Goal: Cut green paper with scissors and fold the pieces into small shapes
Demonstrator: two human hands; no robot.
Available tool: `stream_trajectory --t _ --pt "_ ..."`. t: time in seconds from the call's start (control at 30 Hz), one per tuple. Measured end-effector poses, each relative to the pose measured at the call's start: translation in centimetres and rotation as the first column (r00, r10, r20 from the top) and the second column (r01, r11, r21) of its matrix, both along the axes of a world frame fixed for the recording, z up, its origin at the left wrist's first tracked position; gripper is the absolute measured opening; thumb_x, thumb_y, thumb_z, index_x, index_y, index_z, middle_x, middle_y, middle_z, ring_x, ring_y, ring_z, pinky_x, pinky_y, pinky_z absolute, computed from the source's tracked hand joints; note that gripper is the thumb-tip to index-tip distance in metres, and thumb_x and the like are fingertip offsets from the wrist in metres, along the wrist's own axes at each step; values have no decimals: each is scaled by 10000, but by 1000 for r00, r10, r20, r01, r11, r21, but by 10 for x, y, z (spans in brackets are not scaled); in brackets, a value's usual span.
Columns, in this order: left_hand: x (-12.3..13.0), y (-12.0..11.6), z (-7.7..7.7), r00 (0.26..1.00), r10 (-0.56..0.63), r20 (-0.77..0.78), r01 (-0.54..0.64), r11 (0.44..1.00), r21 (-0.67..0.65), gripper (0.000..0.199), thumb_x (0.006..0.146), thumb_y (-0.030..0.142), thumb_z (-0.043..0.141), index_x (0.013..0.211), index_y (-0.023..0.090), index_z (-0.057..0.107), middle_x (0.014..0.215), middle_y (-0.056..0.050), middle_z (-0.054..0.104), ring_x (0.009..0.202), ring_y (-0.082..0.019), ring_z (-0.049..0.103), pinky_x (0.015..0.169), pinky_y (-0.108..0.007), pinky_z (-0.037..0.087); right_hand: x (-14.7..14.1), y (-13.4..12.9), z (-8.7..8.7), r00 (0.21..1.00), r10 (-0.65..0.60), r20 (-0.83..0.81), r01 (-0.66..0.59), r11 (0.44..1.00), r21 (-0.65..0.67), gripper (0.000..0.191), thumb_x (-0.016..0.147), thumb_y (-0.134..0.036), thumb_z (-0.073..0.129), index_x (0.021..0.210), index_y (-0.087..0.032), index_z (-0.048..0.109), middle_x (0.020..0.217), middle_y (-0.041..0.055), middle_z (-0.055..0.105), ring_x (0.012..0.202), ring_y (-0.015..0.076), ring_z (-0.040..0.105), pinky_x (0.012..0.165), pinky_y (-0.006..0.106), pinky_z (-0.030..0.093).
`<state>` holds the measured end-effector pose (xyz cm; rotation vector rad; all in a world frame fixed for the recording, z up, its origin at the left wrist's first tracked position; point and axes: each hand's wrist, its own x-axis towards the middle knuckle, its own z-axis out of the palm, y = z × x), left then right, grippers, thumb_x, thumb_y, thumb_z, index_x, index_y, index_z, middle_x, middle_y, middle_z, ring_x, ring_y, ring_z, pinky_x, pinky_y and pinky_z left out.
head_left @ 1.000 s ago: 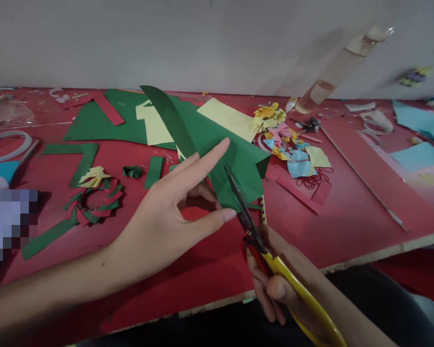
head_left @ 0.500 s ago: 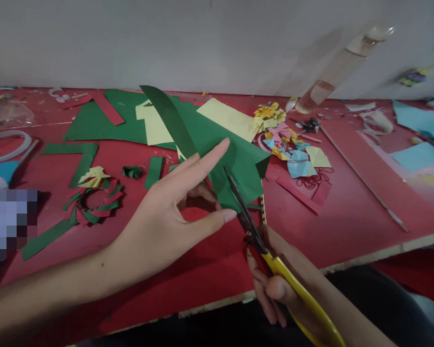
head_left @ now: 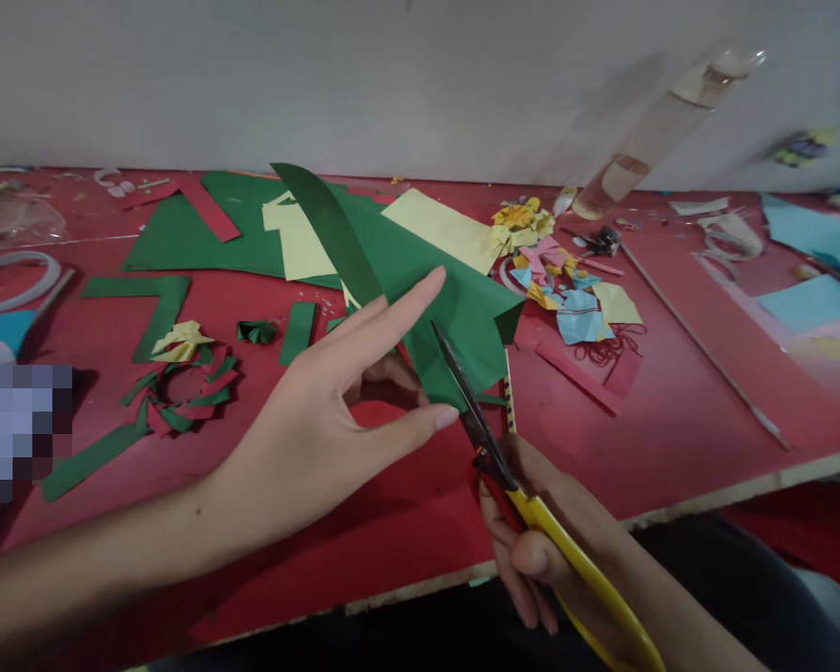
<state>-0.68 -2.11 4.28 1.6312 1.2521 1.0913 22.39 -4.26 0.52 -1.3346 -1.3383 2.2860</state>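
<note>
Red surface [head_left: 378,551], pale wall [head_left: 322,84] behind. Head view: left hand [head_left: 322,401], fingers holding green paper [head_left: 469,308] above surface; right hand [head_left: 532,555], fingers gripping scissors [head_left: 524,498], blade across paper's near edge. Paper wreath [head_left: 222,390] left.

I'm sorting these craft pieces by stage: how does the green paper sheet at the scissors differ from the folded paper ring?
The green paper sheet is all green, while the folded paper ring mixes red and green. The sheet is broad; the ring is smaller, with an open centre. The sheet is in the left hand, while the ring lies on the red tabletop. Both include green paper.
</note>
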Motion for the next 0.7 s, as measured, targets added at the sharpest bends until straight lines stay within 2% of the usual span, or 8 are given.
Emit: stream_trajectory --t 0.13,0.47,0.57,0.7 --pt "-1 1 -1 1000 -12 5 12 1000 6 767 852 283 756 1530 375 409 744 92 677 700 -150 707 1108 -517 497 1 0 3 1000 -9 -5 9 1000 8 551 745 -646 772 941 -245 450 504 -100 530 350 62 477 342 169 344" --pt "0 1 -1 1000 -1 28 0 999 32 759 846 250 768 1516 371 431 724 113 675 691 -143 697 1185 -573 376 0 2 8 999 -11 -49 11 1000 6 552 774 -672 736 948 -243 435 510 -81 554 358 72 483 347 173 348" --pt "0 2 -2 1000 -8 26 7 999 38 770 842 256 771 1520 377 426 726 103 678 692 -150 696 1176 -563 397 1 1 10 997 -23 -67 23 1000 11 517 794 -637 738 935 -244 433 514 -78 556 372 76 493 354 172 352" --pt "-1 2 -3 999 -12 34 11 1000 22 773 844 272 770 1526 370 421 728 88 678 697 -155 697 1112 -520 487 2 1 8 995 -52 -80 52 999 3 504 811 -632 719 912 -241 418 535 -87 548 382 75 517 361 157 388"
